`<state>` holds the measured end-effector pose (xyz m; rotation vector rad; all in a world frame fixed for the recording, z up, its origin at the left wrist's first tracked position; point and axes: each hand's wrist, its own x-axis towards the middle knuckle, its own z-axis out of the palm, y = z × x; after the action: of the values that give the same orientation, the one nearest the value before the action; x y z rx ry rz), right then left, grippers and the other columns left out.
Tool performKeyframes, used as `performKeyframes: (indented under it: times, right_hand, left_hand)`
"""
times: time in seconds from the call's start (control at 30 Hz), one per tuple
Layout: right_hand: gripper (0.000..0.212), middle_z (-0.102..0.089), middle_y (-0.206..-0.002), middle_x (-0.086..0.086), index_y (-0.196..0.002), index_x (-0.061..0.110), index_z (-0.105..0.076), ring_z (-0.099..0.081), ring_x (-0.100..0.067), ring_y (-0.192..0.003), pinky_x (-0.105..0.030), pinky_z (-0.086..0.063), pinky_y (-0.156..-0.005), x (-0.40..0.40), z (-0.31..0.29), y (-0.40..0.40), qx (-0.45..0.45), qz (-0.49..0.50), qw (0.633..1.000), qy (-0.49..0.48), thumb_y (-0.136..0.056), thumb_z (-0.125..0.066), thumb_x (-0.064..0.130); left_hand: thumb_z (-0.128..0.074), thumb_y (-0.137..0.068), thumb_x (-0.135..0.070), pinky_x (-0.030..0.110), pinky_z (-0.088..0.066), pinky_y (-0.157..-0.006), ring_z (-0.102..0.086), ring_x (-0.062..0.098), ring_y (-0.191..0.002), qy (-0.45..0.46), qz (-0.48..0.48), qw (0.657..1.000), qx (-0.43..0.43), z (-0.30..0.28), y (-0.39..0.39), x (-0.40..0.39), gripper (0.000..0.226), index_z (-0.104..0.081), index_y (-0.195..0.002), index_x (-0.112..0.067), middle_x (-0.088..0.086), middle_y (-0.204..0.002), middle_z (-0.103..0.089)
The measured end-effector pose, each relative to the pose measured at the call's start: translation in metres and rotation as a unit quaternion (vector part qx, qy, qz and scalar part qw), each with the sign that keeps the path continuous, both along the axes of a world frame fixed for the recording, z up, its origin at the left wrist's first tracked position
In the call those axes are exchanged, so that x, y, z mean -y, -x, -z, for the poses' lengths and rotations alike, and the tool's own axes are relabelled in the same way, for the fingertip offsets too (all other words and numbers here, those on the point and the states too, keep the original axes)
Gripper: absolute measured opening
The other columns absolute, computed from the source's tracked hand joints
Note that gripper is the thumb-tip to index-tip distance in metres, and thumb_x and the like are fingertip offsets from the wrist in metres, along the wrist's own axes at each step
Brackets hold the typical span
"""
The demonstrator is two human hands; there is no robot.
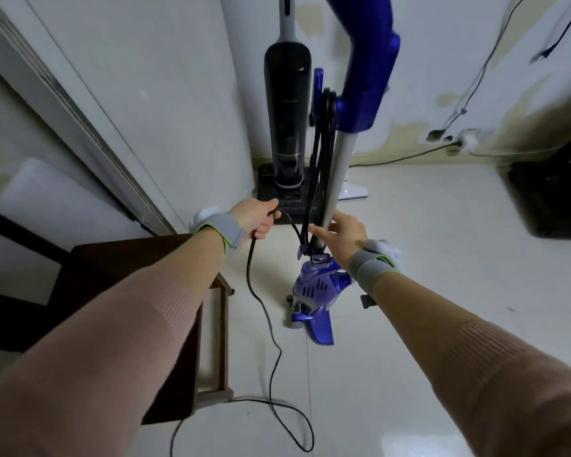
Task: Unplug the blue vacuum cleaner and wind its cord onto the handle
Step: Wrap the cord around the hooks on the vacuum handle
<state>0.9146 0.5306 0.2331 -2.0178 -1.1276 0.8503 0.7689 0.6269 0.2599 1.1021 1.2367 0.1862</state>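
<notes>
a tall black vacuum (pixel 287 120) stands upright against the white wall (pixel 165 94), on a dark base (pixel 279 196) on the floor. a small white thing (pixel 355 191) sits on the floor just beside that base. a dark wooden chair (pixel 119 311) is at the left, on the pale shiny floor (pixel 426 258). a white door frame (pixel 80 103) slants down the left side. thin black wires (pixel 475 80) hang on the stained wall at the right, near a wall socket (pixel 467 140). a dark box shape (pixel 551 199) sits at the far right; it is too blurry to tell more.

left hand (pixel 256 217) fisted; right hand (pixel 345 230) fingers extended
</notes>
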Motion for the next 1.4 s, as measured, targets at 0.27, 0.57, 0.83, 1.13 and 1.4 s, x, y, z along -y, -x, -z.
performKeyframes:
  times: [0.27, 0.57, 0.83, 1.13, 1.4]
  right_hand:
    - [0.042, -0.068, -0.110, -0.006, -0.111, 0.007, -0.061, -0.062, -0.022, -0.106, -0.042, -0.048, -0.098, 0.020, -0.097, 0.013, -0.052, 0.041, 0.998, -0.017, -0.078, -0.073, 0.030]
    - [0.041, -0.067, -0.110, -0.019, -0.118, 0.010, -0.052, -0.063, -0.032, -0.106, -0.044, -0.049, -0.097, 0.024, -0.210, 0.001, -0.086, 0.048, 0.986, -0.136, -0.080, -0.067, 0.004]
    - [0.034, -0.064, -0.092, -0.012, -0.110, 0.005, -0.058, -0.058, -0.026, -0.081, -0.039, -0.050, -0.082, 0.012, -0.226, 0.001, 0.014, 0.031, 0.993, -0.115, -0.079, -0.071, 0.013]
    - [0.034, -0.057, -0.089, -0.004, -0.114, 0.009, -0.054, -0.054, -0.023, -0.079, -0.031, -0.044, -0.072, 0.012, -0.223, 0.001, 0.037, 0.018, 0.992, -0.116, -0.084, -0.066, 0.017]
    - [0.032, -0.056, -0.090, -0.004, -0.115, 0.006, -0.053, -0.051, -0.020, -0.081, -0.024, -0.034, -0.060, 0.012, -0.219, -0.001, 0.047, -0.003, 0.991, -0.129, -0.086, -0.063, 0.016]
  left_hand:
    - [-0.022, -0.103, -0.025, 0.009, -0.013, -0.024, -0.019, 0.001, -0.018, -0.057, -0.021, 0.995, 0.078, -0.135, 0.007, 0.006, 0.040, -0.042, -0.070, -0.015, -0.007, -0.025, -0.025]
    - [-0.027, -0.100, -0.014, 0.012, -0.014, -0.026, -0.019, 0.001, -0.019, -0.122, -0.018, 0.992, 0.028, -0.224, 0.006, 0.032, 0.039, -0.050, -0.069, -0.010, -0.009, -0.023, -0.027]
    - [-0.032, -0.095, -0.009, 0.012, -0.014, -0.029, -0.019, 0.003, -0.022, -0.150, -0.023, 0.988, 0.004, -0.236, -0.011, 0.048, 0.036, -0.053, -0.065, -0.012, -0.011, -0.025, -0.028]
    - [-0.038, -0.095, -0.011, 0.014, -0.022, -0.033, -0.030, 0.009, -0.033, -0.197, -0.033, 0.980, 0.021, -0.235, -0.026, 0.057, 0.034, -0.055, -0.065, -0.013, -0.003, -0.043, -0.039]
    - [-0.040, -0.097, -0.020, 0.022, -0.028, -0.047, -0.037, 0.010, -0.045, -0.317, -0.022, 0.948, 0.020, -0.220, -0.022, 0.060, 0.033, -0.067, -0.080, -0.011, -0.004, -0.050, -0.044]
